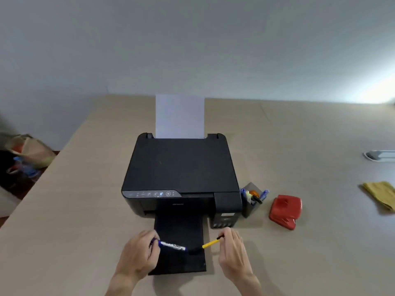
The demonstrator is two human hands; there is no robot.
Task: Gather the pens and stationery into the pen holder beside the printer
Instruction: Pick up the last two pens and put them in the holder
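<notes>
A blue-and-white barrelled marker (172,246) and a slim yellow pen with a black cap (210,243) are lying over the black printer's (181,167) output tray. The left hand (139,256) is pinching the marker's end; the right hand (233,251) is pinching the pen's. Each should be lifted clear, turned upright, then lowered into the grey pen holder (251,201) just right of the printer, avoiding the pens already standing there.
</notes>
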